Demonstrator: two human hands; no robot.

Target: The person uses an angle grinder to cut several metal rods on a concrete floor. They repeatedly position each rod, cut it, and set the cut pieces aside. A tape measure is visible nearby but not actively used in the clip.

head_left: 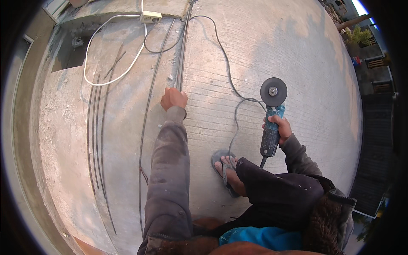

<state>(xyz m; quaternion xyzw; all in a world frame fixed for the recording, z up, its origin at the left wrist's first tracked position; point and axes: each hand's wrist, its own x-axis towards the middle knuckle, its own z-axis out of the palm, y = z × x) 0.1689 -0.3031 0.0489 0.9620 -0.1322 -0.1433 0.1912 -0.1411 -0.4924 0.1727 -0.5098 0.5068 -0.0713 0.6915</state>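
In my right hand is a teal and black angle grinder, held by its body. Its dark round disc faces up, with a metal nut in the middle. My left hand reaches forward and is closed at the near end of a bundle of thin steel rods lying on the concrete. The fingers' undersides are hidden. A long single rod lies just left of that hand, and several shorter rods lie farther left.
A dark power cord loops over the ridged concrete near the grinder. A white extension socket with a white cable lies at the far left, beside a square pit. My sandalled foot is below the grinder. A dark gate stands right.
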